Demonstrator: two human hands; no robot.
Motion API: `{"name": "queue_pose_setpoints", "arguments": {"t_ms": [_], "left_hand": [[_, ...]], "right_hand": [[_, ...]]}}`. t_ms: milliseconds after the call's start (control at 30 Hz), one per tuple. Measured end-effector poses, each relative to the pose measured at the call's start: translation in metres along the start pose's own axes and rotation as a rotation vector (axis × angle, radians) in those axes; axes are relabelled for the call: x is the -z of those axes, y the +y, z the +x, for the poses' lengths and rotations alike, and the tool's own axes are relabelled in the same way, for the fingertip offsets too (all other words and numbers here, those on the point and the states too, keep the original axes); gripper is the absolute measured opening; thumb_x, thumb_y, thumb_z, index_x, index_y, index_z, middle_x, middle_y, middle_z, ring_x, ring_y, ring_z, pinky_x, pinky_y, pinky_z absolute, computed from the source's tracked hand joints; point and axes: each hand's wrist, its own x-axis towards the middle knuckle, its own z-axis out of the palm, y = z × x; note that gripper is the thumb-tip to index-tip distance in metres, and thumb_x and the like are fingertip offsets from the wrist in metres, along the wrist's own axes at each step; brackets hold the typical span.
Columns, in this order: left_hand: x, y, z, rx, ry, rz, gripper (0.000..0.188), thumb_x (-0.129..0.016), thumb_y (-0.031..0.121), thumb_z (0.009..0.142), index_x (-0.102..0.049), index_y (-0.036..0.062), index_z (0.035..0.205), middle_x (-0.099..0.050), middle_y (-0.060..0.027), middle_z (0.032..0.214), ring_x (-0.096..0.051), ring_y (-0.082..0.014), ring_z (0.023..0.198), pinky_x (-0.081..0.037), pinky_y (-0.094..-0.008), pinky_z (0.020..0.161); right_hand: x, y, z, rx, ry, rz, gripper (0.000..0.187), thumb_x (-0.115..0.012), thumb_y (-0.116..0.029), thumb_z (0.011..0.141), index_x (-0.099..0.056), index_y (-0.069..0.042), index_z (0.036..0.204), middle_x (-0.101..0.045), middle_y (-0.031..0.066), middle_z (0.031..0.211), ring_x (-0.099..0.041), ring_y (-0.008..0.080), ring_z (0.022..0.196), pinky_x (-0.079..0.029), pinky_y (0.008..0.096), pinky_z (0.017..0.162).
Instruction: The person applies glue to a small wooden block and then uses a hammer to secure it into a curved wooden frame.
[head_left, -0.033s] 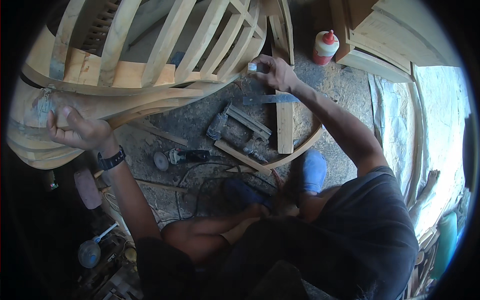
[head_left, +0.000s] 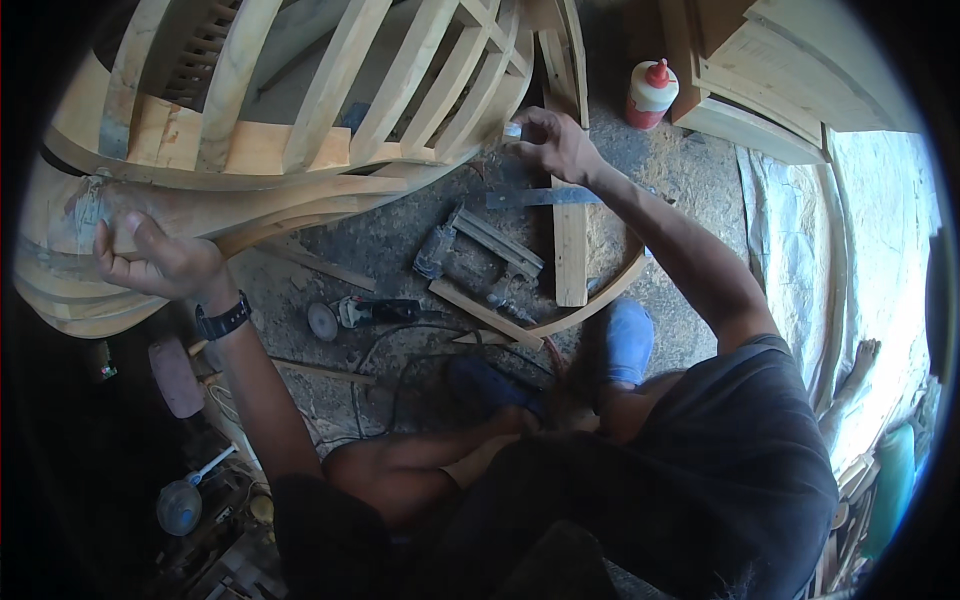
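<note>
On the left, my left hand (head_left: 165, 262) is at the lower curved wooden rail (head_left: 300, 205) of a large ribbed wooden frame (head_left: 330, 90). Its fingers are half curled, the thumb stands apart from them, and nothing shows between them. A rough greyish patch (head_left: 88, 200) marks the wood just above the fingertips. My right hand (head_left: 560, 148) is beside the far right end of the frame. Thumb and fingers pinch a small whitish object (head_left: 512, 130), too small to make out its kind.
On the worn floor lie a nail gun (head_left: 480, 245), an angle grinder (head_left: 365, 314) with a cord, a metal strip (head_left: 540, 198), a plank (head_left: 570, 255) and a curved wooden strip (head_left: 605, 290). A red-capped glue bottle (head_left: 652, 95) stands near wooden furniture (head_left: 760, 125). A mallet head (head_left: 175, 377) is at left.
My right hand has shifted very slightly to the right and turned the small whitish object a little. My left hand stays in place.
</note>
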Motion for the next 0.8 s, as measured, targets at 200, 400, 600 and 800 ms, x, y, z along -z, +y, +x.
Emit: {"name": "queue_pose_setpoints", "arguments": {"t_ms": [200,400,600,800], "left_hand": [[-0.006,0.008,-0.004,0.004,-0.008,-0.043,0.036,-0.061,0.009,0.094,-0.049,-0.002,0.126,-0.047,-0.0114,0.123,-0.048,-0.0222,0.118,-0.041,-0.0356,0.104],[-0.001,0.012,-0.003,-0.035,-0.073,0.098,0.037,-0.059,0.013,0.097,-0.048,-0.0004,0.129,-0.042,-0.0129,0.126,-0.046,-0.0238,0.122,-0.041,-0.0367,0.105],[-0.001,0.017,-0.002,-0.023,-0.12,0.083,0.039,-0.057,0.014,0.099,-0.045,-0.0004,0.132,-0.041,-0.0144,0.128,-0.045,-0.0256,0.125,-0.04,-0.0378,0.106],[-0.001,0.022,-0.003,0.043,-0.11,-0.013,0.038,-0.06,0.013,0.098,-0.045,-0.001,0.13,-0.041,-0.0136,0.129,-0.044,-0.0245,0.125,-0.04,-0.0374,0.107]], "right_hand": [[0.021,0.013,-0.017,-0.398,-0.058,0.724,0.021,-0.077,-0.019,0.084,-0.068,-0.004,0.096,-0.063,0.0003,0.079,-0.045,0.0076,0.06,-0.036,0.0239,0.057],[0.017,0.009,-0.015,-0.379,-0.129,0.871,0.024,-0.076,-0.028,0.089,-0.069,-0.006,0.098,-0.064,0.0003,0.083,-0.044,0.0081,0.06,-0.036,0.0237,0.057],[0.016,-0.007,-0.01,-0.372,-0.161,0.935,0.029,-0.077,-0.033,0.089,-0.068,-0.007,0.096,-0.066,0.0018,0.086,-0.044,0.0083,0.06,-0.036,0.0236,0.057],[0.022,-0.013,-0.011,-0.324,-0.094,0.328,0.029,-0.073,-0.032,0.091,-0.066,-0.005,0.101,-0.067,0.0066,0.085,-0.059,0.015,0.068,-0.046,0.0294,0.063]]}}
